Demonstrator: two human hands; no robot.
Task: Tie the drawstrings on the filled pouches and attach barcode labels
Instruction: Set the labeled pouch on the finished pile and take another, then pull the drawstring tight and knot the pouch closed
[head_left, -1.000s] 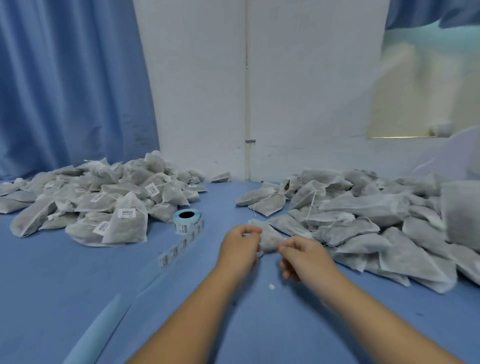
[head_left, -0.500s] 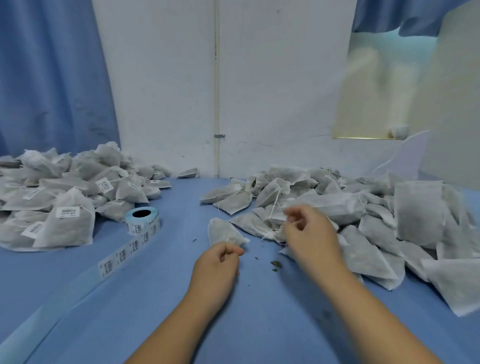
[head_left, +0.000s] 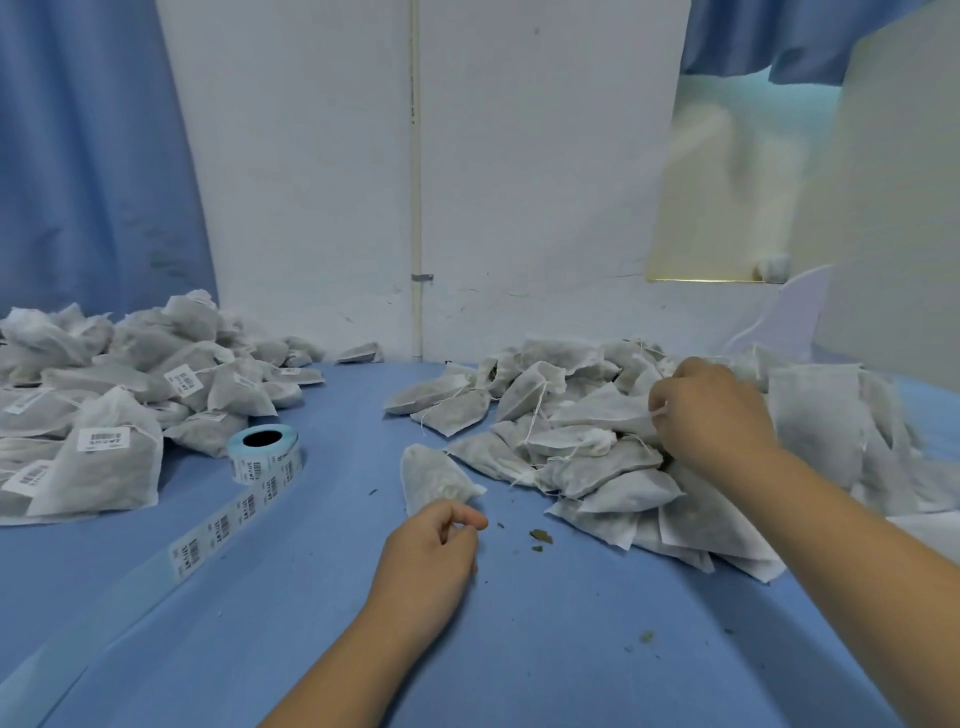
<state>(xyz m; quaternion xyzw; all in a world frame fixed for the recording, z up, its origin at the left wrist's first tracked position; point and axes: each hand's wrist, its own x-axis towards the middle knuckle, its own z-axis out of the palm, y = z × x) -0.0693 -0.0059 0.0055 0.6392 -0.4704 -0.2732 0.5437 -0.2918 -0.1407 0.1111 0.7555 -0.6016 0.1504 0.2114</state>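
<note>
Two bare hands at a blue bench (head_left: 519, 649), one pouch set apart, two heaps beyond.

Nearest: left hand (head_left: 431, 551), forearm entering from the lower edge, fingers curled inward, thumb and forefinger pressed together at the near end of a single pouch (head_left: 434, 478) lying alone on the bench; whether a string sits in that grip cannot be told. Dry crumbs (head_left: 537, 538) lie just beside it. Right hand (head_left: 714, 410), arm reaching up and to the right, knuckles raised, pinching a white drawstring (head_left: 658, 412) on the unlabelled heap (head_left: 571, 447). Left of centre: label roll (head_left: 265, 452), its strip trailing toward the near edge. Far left: labelled heap (head_left: 114, 415), cut off by the frame. Rear: wall (head_left: 519, 156) and curtain (head_left: 78, 156); the right opening is blurred.
</note>
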